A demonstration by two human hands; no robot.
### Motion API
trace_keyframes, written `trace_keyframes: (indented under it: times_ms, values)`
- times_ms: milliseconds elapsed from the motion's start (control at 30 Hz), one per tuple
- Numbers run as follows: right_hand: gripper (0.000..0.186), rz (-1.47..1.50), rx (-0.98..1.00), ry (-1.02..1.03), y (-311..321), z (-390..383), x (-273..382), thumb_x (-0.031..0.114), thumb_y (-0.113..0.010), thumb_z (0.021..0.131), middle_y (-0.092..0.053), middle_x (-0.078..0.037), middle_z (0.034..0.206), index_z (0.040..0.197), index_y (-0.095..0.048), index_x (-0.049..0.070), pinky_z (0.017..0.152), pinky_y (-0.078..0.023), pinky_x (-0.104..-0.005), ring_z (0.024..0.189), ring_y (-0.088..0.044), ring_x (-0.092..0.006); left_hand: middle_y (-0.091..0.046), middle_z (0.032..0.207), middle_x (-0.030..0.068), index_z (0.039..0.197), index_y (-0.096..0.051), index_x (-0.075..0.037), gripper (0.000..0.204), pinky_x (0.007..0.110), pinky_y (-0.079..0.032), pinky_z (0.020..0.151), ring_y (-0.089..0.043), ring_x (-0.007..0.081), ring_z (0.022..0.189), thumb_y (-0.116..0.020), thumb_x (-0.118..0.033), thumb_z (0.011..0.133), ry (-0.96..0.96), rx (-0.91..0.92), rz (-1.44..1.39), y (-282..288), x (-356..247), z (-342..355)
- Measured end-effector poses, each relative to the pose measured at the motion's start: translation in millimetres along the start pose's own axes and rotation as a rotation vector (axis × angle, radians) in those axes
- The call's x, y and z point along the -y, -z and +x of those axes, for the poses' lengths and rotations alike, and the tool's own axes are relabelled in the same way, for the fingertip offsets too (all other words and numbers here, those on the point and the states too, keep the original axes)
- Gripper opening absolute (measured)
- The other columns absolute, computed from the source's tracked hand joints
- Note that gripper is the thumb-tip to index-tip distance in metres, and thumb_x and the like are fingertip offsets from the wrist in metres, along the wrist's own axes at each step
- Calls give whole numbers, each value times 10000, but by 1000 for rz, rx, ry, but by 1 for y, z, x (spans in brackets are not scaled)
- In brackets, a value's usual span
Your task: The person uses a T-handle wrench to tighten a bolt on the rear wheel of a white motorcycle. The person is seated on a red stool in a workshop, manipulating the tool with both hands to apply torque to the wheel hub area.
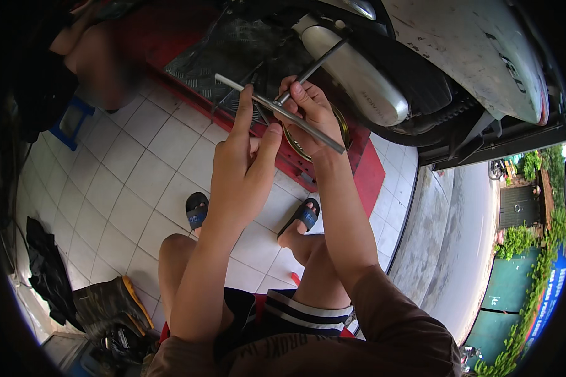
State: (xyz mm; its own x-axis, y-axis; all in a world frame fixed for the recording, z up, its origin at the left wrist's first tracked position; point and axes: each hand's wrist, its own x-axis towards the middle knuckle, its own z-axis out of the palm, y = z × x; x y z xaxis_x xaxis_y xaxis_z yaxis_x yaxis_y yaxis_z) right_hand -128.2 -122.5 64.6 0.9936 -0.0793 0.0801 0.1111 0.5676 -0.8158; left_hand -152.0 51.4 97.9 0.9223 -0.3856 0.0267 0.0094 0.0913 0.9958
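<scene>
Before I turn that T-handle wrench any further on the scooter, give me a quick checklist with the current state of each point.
1. Right hand gripping the T-handle wrench at the junction of crossbar and shaft: ok.
2. Left hand steadying the crossbar, index finger and thumb touching the bar: ok, though it is a fingertip contact, not a full grip.
3. Wrench shaft pointing up toward the scooter near the silver exhaust muffler: ok.
4. Socket end seated on a fastener: cannot tell, the tip is lost in the dark underside.
5. Brass-coloured ring behind the right hand free of the wrench: cannot tell.
6. Feet in sandals flat on the tiled floor: ok.
</scene>
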Motion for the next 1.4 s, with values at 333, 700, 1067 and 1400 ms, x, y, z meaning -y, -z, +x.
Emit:
trace_keyframes:
  times_ms: [333, 700, 1067, 1400]
  values:
    - [222, 37, 40, 55, 5, -2, 5, 224, -610, 960, -459, 16, 684, 1005, -587, 7, 548, -339, -216, 608, -401, -74, -407, 547, -40, 1494, -273, 11, 647, 220, -276, 497, -371, 36, 526, -568, -222, 968, 110, 258, -52, 2, -5, -8]
    - [201, -11, -205, 83, 2, 2, 5, 222, -576, 981, -423, 27, 697, 1018, -567, 25, 531, -283, -208, 592, -352, -53, -440, 599, -30, 1509, -266, -20, 664, 212, -301, 521, -385, 48, 560, -579, -258, 973, 87, 466, -182, 10, -7, -5]
    - [216, 41, -12, 102, 4, 0, 11, 219, -575, 980, -399, 25, 689, 1025, -542, 10, 533, -293, -202, 602, -335, -57, -436, 595, -38, 1506, -275, -10, 658, 203, -284, 510, -378, 34, 557, -589, -221, 968, 92, 211, -236, 3, -7, -8]
    - [177, 77, -67, 105, 9, -1, 11, 172, -563, 988, -439, 16, 673, 1017, -551, -3, 543, -285, -222, 592, -341, -68, -439, 576, -36, 1439, -333, 84, 625, 213, -290, 486, -372, 17, 525, -604, -201, 953, 38, 276, -97, 6, -13, -11]
